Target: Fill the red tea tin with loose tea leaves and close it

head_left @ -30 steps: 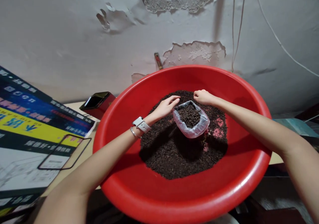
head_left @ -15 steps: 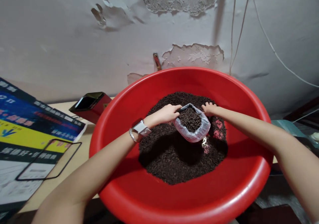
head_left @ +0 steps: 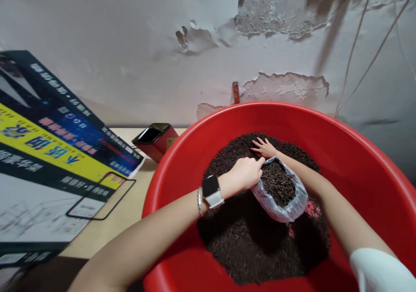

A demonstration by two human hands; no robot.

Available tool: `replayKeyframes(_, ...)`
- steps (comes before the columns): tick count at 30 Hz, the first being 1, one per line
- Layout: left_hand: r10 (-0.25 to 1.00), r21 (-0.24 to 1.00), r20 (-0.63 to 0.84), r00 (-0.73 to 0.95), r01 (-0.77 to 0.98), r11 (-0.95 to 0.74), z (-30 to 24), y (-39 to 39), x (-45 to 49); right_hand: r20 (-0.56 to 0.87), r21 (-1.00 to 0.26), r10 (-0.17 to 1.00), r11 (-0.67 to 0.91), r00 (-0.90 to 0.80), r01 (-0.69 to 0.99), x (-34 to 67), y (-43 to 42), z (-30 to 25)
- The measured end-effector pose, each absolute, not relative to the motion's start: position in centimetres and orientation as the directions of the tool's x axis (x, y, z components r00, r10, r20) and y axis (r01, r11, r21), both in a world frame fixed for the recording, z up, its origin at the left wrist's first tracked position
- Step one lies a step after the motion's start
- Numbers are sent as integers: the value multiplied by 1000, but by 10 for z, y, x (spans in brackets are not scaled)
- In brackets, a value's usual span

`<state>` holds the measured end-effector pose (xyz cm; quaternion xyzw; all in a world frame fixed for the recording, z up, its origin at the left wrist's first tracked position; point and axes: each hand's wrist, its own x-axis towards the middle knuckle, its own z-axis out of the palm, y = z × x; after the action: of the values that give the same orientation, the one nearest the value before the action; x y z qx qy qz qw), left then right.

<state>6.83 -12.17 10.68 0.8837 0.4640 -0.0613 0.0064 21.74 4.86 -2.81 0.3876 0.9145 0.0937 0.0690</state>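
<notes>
A clear plastic bag (head_left: 282, 212), its mouth spread wide, is filled with dark dried leaves that look like loose tea (head_left: 277, 183). My left hand (head_left: 246, 173), with a watch and bracelet at the wrist, grips the bag's rim on its left side. Beyond the bag, my right hand (head_left: 264, 148) lies with fingers spread on the heap of dark leaves (head_left: 247, 248), apart from the bag. The heap covers much of the floor of a big red basin (head_left: 182, 257). Some pink-patterned bottom shows beside the bag.
To the left, a printed cardboard box (head_left: 58, 153) and a thin black wire frame (head_left: 100, 196) rest on a pale tabletop (head_left: 123, 214). A dark red open tin (head_left: 156, 141) stands against the basin. Behind is a peeling wall (head_left: 136, 66) with hanging cords (head_left: 357, 40).
My right hand has left the bag's right side and moved left and farther back onto the leaves. My left hand still holds the bag. The view has swung left.
</notes>
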Motion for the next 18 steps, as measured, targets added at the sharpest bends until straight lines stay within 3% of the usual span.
replayKeyframes(11,830,-27,-80,552,831,-556,98,-117,66,-130,250,930,365,-342,897,283,51,-14)
replayKeyframes(18,840,35,-84,535,844,-534,96,-111,66,-284,197,956,134,-75,971,334,-7,1)
